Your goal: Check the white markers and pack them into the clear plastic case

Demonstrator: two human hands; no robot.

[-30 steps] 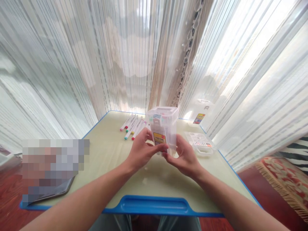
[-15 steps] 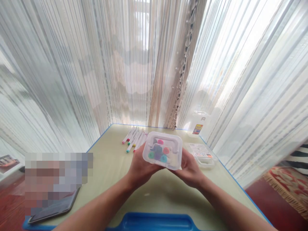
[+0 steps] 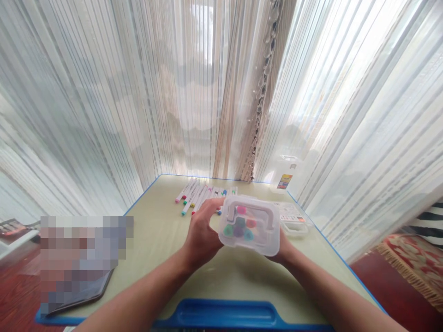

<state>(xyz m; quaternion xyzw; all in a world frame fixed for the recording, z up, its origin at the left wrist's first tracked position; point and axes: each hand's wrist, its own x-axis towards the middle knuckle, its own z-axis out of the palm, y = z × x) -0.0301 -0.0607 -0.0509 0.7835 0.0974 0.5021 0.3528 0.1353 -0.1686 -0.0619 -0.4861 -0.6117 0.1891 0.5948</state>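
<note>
Both hands hold a clear plastic marker box [image 3: 249, 226] above the table, its lidded, handled top tipped toward me so several coloured marker caps show through it. My left hand [image 3: 200, 233] grips the box's left side with curled fingers. My right hand [image 3: 284, 249] is mostly hidden behind and under the box, holding its right side. A row of several loose markers [image 3: 199, 197] lies on the table just beyond my left hand.
The cream table [image 3: 159, 235] has a blue rim with a moulded handle [image 3: 221, 313] at the near edge. A flat clear lid [image 3: 293, 219] lies at the right, another clear container [image 3: 285, 177] behind it. A dark tablet [image 3: 83, 295] lies at the left. Sheer curtains surround the table.
The box stood upright on the table a second ago; both hands have lifted it, tipped its top toward me and carried it a little to the right.
</note>
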